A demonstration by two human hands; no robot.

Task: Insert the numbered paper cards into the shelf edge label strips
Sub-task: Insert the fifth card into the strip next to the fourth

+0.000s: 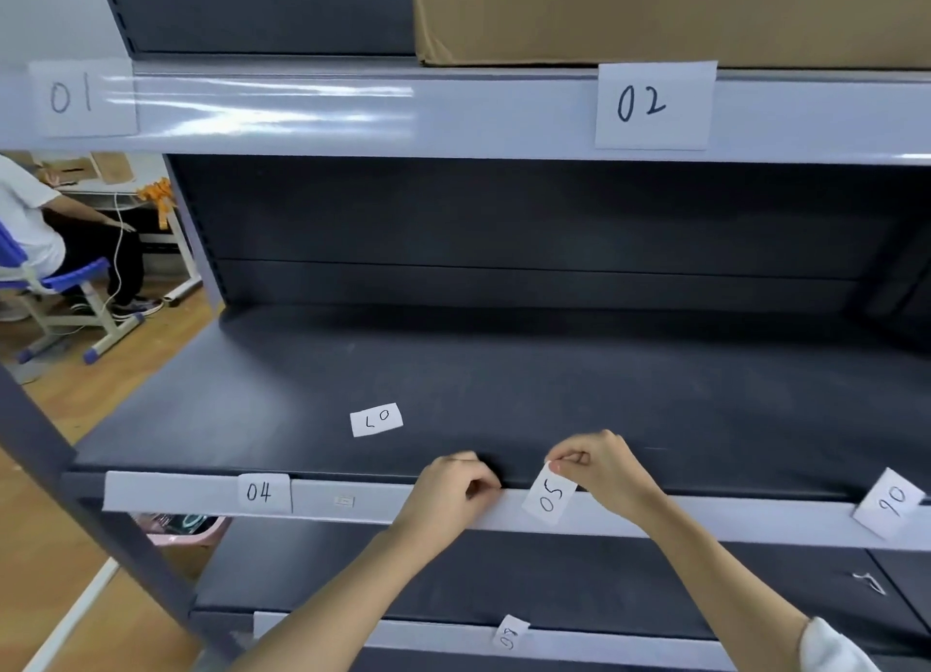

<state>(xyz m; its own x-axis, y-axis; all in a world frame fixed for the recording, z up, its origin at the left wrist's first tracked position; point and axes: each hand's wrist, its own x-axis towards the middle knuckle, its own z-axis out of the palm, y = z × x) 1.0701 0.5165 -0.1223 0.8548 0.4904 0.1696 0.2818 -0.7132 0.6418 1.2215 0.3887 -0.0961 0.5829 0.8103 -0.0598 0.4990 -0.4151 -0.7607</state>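
My right hand (599, 465) pinches the top of the white card marked 05 (549, 499), which hangs tilted against the middle shelf's label strip (373, 501). My left hand (453, 485) grips the top edge of that strip just left of the card. Card 04 (263, 492) sits in the same strip further left. Card 06 (890, 506) leans crooked at the strip's right end. Card 07 (377, 419) lies loose on the dark shelf board. Cards 01 (75, 98) and 02 (654, 104) sit on the upper strip. Another card (510, 633) hangs on the lower strip.
A brown cardboard box (655, 11) rests on the top shelf. The dark shelf board (504, 369) holds only card 07. At left a seated person (30, 218) on a blue chair sits by a desk. A pink bin (186, 533) stands under the shelf.
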